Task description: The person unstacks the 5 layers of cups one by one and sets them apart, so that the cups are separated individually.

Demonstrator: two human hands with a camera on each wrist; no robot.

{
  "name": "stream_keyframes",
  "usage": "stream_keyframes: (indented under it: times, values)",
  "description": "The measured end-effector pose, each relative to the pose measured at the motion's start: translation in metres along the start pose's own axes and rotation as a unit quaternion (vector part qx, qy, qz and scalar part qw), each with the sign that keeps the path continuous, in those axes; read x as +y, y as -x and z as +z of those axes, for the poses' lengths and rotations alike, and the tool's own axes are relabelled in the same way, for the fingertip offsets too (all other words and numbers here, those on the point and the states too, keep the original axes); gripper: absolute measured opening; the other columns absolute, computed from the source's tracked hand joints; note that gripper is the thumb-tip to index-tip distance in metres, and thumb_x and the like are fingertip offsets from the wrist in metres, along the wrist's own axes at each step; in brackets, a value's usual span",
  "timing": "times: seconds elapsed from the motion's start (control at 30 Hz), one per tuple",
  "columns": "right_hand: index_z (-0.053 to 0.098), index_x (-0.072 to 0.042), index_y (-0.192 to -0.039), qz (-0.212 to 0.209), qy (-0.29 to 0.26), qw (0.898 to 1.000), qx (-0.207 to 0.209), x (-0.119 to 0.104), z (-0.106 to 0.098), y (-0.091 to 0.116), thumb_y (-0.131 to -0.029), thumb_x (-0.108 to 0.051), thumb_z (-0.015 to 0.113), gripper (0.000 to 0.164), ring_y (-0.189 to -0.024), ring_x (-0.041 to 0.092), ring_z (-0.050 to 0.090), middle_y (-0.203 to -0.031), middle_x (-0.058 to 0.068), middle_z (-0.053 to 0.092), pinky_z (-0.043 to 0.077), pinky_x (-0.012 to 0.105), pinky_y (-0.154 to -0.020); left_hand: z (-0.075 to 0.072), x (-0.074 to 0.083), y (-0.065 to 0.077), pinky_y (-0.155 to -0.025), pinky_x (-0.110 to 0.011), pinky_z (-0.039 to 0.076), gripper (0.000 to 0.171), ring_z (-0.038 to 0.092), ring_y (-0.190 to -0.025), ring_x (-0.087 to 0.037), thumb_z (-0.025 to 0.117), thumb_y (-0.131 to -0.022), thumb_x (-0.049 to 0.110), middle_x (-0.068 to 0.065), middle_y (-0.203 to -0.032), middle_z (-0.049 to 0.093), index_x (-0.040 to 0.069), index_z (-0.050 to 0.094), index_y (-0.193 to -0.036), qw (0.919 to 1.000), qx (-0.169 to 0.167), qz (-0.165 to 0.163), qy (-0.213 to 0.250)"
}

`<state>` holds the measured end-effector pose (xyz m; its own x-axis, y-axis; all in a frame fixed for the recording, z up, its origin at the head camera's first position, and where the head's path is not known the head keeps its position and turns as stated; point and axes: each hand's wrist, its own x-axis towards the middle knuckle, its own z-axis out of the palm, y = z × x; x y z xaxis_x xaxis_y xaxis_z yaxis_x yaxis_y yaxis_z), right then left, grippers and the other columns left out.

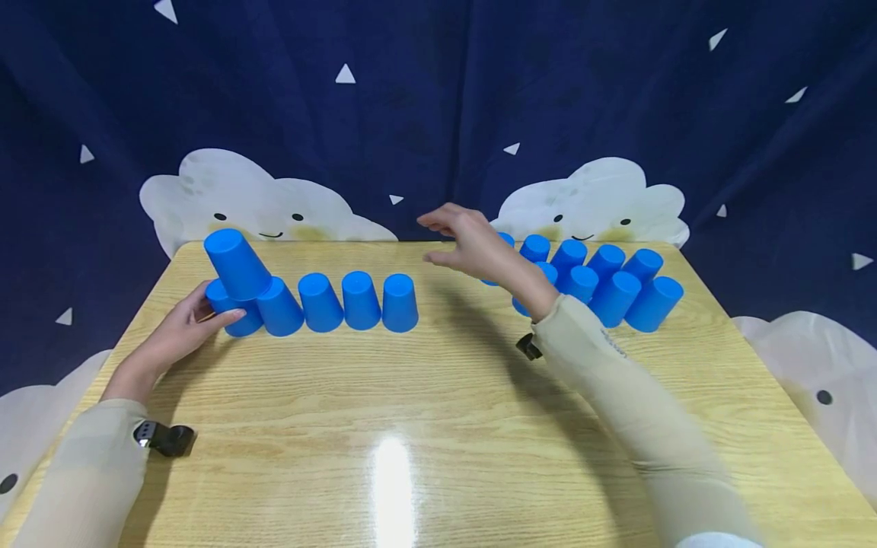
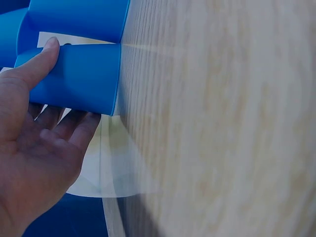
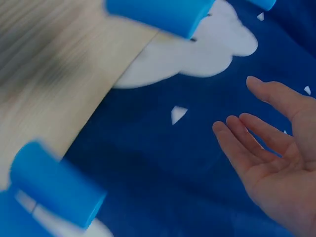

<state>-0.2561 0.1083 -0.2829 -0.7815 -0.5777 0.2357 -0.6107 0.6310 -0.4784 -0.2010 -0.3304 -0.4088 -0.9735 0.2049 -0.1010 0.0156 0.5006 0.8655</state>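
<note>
Left hand (image 1: 188, 321): fingers grip leftmost cup (image 1: 244, 323), to their right | upper cup (image 1: 240, 266): long axis upright, above, nearer left hand | right hand (image 1: 473, 240): aloft, fingers extended, empty | clustered cups (image 1: 614, 297): rightward on bench (image 1: 308, 403)

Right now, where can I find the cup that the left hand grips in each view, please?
Head: the gripped cup is at left, below the upper cup, partly behind the left hand.
Left wrist: the gripped cup appears sideways at upper left.
Right wrist: not in it, nor is the left hand.
Shared landmark: the wooden tabletop, in all three.
</note>
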Motion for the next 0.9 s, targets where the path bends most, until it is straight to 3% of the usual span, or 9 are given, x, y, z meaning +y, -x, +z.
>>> stream_keyframes:
  times: [0.53,0.9]
  values:
    - [0.058,-0.003,-0.134,-0.063,-0.032,0.996,-0.051,-0.094,0.062,-0.088,-0.09,-0.018,0.073,0.049,-0.116,0.016,0.059,-0.131,0.008,0.059,0.043,0.015,-0.096,0.002,0.003,-0.001,-0.103,-0.076,0.018,0.083,0.018,-0.138,-0.057,0.057,-0.1,0.035,-0.033,-0.155,0.017,0.008,0.004,-0.158,0.9999,-0.003,-0.01,-0.003]
    - [0.054,-0.011,-0.14,0.002,-0.043,0.995,-0.088,-0.145,0.099,-0.131,-0.089,-0.029,0.074,0.058,-0.117,0.005,0.056,-0.137,-0.003,0.056,0.044,0.01,-0.089,-0.001,0.001,0.0,-0.102,-0.076,0.02,0.078,0.021,-0.135,-0.059,0.054,-0.102,0.029,-0.033,-0.154,0.019,0.007,0.004,-0.157,0.9998,-0.007,0.018,-0.004]
